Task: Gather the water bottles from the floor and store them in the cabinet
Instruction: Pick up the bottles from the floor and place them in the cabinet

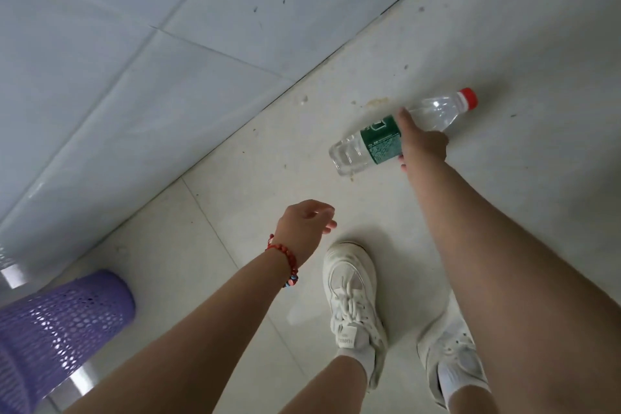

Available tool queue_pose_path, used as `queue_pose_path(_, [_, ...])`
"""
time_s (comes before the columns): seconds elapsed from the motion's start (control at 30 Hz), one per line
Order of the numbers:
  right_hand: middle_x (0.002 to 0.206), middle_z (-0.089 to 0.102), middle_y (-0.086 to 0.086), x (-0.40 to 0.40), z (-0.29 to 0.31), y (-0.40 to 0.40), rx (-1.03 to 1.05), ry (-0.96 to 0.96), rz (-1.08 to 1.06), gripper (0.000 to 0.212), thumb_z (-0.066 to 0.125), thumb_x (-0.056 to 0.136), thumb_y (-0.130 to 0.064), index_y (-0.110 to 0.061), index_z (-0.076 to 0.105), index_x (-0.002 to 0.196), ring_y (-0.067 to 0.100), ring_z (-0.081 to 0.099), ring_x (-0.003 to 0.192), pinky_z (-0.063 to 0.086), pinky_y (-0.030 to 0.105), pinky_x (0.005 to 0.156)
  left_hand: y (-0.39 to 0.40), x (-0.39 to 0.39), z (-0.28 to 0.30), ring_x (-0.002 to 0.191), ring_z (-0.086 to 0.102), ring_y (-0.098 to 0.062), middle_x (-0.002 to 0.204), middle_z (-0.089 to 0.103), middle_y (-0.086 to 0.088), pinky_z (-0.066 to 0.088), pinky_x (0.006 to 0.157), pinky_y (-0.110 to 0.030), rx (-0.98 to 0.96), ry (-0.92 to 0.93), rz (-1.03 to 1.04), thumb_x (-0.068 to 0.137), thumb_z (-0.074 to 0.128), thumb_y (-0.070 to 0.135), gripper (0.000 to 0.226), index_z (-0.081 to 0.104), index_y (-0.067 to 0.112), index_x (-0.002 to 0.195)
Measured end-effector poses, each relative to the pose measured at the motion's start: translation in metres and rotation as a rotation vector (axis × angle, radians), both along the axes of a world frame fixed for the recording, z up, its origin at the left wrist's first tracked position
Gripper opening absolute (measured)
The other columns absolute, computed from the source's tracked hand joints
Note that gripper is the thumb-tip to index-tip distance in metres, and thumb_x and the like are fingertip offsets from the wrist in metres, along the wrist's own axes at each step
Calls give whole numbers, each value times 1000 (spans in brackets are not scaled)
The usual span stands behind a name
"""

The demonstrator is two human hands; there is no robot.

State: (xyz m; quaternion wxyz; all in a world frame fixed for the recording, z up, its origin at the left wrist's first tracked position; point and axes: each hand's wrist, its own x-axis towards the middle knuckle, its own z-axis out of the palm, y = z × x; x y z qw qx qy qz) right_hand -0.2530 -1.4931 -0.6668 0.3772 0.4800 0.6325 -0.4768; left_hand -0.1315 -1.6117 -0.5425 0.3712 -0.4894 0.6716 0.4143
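Observation:
A clear water bottle with a green label and a red cap lies sideways low over the pale tiled floor at right of centre. My right hand is wrapped around its middle, thumb on top of the label, fingers underneath. Whether the bottle still touches the floor I cannot tell. My left hand hangs lower and to the left, empty, fingers loosely curled and apart, with a red bead bracelet on the wrist. No cabinet is in view.
A purple perforated plastic basket stands at the bottom left beside a shiny metal edge. A grey-blue tiled wall fills the upper left. My two white sneakers stand on the floor below the hands.

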Motion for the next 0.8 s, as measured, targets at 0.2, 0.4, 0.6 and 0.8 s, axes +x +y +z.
queue_pose_path(0.2, [121,55,11,1,-2,-7,-35,35,-145,83,70,66,-41,-5,33,131,26,61,102,56,40,84,-9,6,-12,83,62,-14,81,66,1,51,79,-30,-32,-11,16,90,48,19,18,64,14,98])
queue_pose_path(0.4, [122,55,13,35,43,33,91,8,21,76,69,71,-39,-5,36,131,24,55,94,53,35,87,2,0,17,83,62,-11,82,66,2,51,76,-25,-19,20,-5,91,47,19,20,63,13,102])
queue_pose_path(0.6, [128,53,12,65,139,89,106,51,161,74,68,73,-42,-7,38,130,29,54,112,46,35,87,30,-9,79,79,62,-9,80,67,5,50,72,-22,-1,35,-31,91,48,19,15,62,17,97])
queue_pose_path(0.8, [119,58,13,62,258,143,144,105,123,63,69,73,-37,-6,43,121,32,58,107,41,30,75,63,-30,172,77,63,-6,79,68,5,49,70,-20,26,108,-82,89,50,16,16,61,25,83])
